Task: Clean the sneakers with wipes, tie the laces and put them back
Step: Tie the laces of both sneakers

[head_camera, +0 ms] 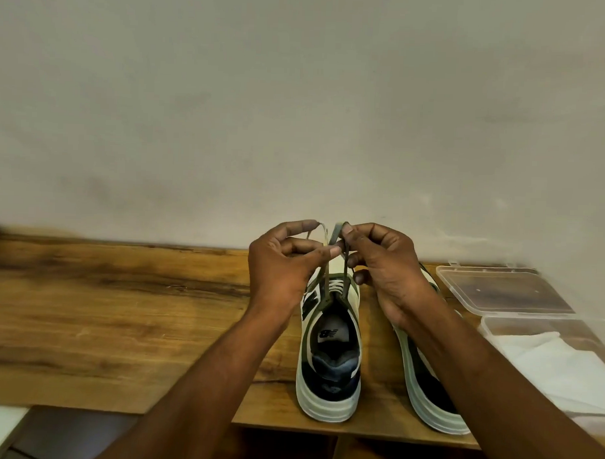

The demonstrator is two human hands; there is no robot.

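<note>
Standing upright on a wooden table near its front edge, heel toward the camera: a cream sneaker with olive trim, a navy heel panel and a thick, ribbed pale sole. Rising taut from its top eyelets, two flat olive laces, pulled up above the tongue. Pinching one lace end between curled thumb and forefinger, the left hand; pinching the other end the same way, fingers bent round it, the right hand, the two hands nearly touching over the shoe. Lying just beside on the right, partly hidden under the right forearm, a second sneaker of the same make. Sitting farther right, a clear plastic box holding soft white folded wipes, with its flat transparent lid lying behind it. Showing warm streaked grain, the tabletop, meeting a plain matte pale wall.
</note>
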